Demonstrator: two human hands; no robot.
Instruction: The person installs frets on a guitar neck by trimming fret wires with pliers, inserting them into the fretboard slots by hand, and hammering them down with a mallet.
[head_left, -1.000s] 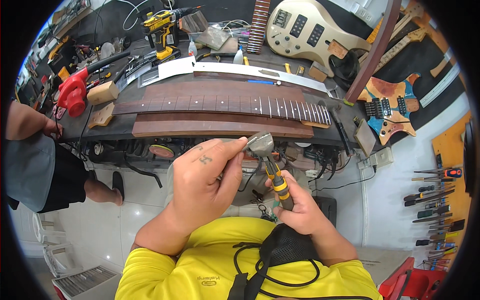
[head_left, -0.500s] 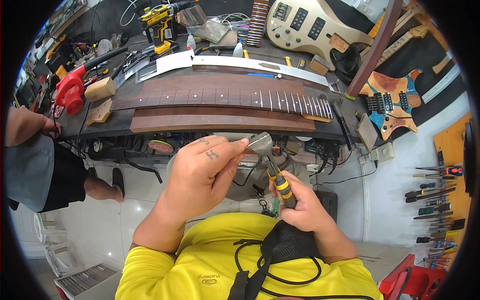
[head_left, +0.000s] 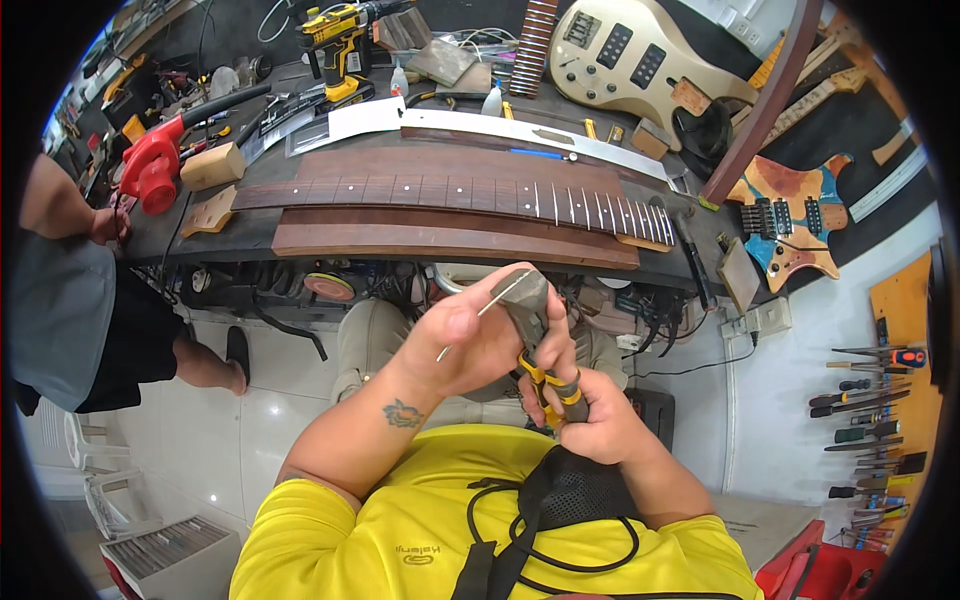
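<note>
Below the bench edge my left hand (head_left: 465,345) is turned with its thumb upward, its fingers curled round the grey head of a pair of pliers (head_left: 525,295). A thin silver wire (head_left: 492,300) runs from the jaws down past that thumb. My right hand (head_left: 595,420) is closed on the yellow-and-grey handles, some fingers hidden behind them. Beyond, on the dark bench (head_left: 240,240), a guitar neck (head_left: 420,198) lies over reddish-brown boards (head_left: 450,248); thin silver frets cross the right part of its fingerboard.
A red blower (head_left: 155,175), cordless drill (head_left: 335,55), cream guitar body (head_left: 620,75) and blue-tan guitar (head_left: 805,235) occupy the bench. An upright brown beam (head_left: 755,120) stands at right, above hanging tools (head_left: 870,410). Another person (head_left: 65,300) stands at left; white chairs (head_left: 90,450) are behind.
My left hand has rolled over from back-up to thumb-up, its fingers moving round the pliers' head; more of the wire now shows. My right hand keeps its grip.
</note>
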